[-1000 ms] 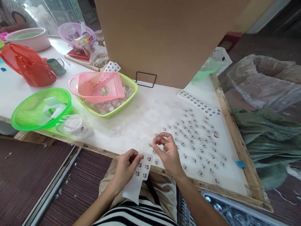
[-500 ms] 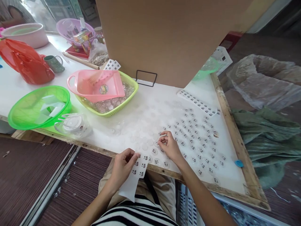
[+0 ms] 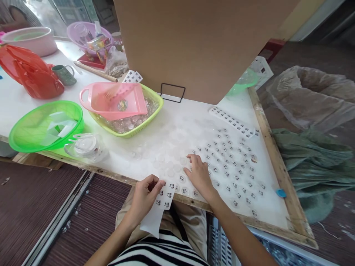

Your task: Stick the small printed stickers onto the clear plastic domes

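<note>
- With 12 o'clock straight ahead of the person, the left hand (image 3: 145,196) pinches a white paper strip of small black-and-white animal-face stickers (image 3: 165,196) between thumb and fingers, just over the table's near edge; its plain tail hangs towards 6 o'clock.
- The right hand (image 3: 198,175), at 2 o'clock from the left, is moderately spread, thumb apart from the curved forefinger, low over the white tabletop (image 3: 191,114); whether its fingertips touch anything, I cannot tell.
- Clear round discs bearing the same stickers (image 3: 227,174) lie in loose rows, mostly from 1 to 4 o'clock of the right hand; a few sit at 7 and 8, near the sticker strip.
- Plain translucent round discs (image 3: 170,173) lie at 9 o'clock from the right hand, close together.
- At 1 to 2 o'clock from that hand, a long white sheet of matching stickers (image 3: 232,122) lies flat.
- A yellow-green plastic basket of clear pieces (image 3: 130,135) stands at 11 o'clock from the left hand, a pink plastic tray (image 3: 111,107) resting on top.
- A bright green plastic bowl (image 3: 23,129) holding white paper scraps is at 10 o'clock from the left hand.
</note>
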A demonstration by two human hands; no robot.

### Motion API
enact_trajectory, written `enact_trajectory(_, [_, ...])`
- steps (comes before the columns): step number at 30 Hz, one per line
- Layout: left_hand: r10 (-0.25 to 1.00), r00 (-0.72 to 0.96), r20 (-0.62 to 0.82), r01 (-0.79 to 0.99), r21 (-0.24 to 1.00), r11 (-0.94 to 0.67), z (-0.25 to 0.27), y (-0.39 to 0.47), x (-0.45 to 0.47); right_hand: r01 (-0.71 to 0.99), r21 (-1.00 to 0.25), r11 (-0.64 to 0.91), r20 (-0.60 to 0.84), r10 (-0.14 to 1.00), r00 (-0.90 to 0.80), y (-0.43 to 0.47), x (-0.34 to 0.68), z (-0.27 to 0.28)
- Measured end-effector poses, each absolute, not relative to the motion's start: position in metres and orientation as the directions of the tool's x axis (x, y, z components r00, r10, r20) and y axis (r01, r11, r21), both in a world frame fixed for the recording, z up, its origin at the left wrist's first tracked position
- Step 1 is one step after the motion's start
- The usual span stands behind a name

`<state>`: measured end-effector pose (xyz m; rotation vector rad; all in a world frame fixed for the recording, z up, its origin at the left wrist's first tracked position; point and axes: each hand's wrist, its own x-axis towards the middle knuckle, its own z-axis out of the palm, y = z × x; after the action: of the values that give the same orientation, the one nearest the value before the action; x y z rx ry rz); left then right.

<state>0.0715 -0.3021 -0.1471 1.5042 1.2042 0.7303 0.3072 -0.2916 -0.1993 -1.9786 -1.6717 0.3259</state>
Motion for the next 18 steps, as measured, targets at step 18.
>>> enact_trajectory(18, [0.947, 0.293, -0.132, 0.304, 0.952, 0.039, -0.146, -0.301, 0.070, 0.651, -0.703, -0.287, -0.131, 0.951, 0.279, -0.259, 0.318, -0.200])
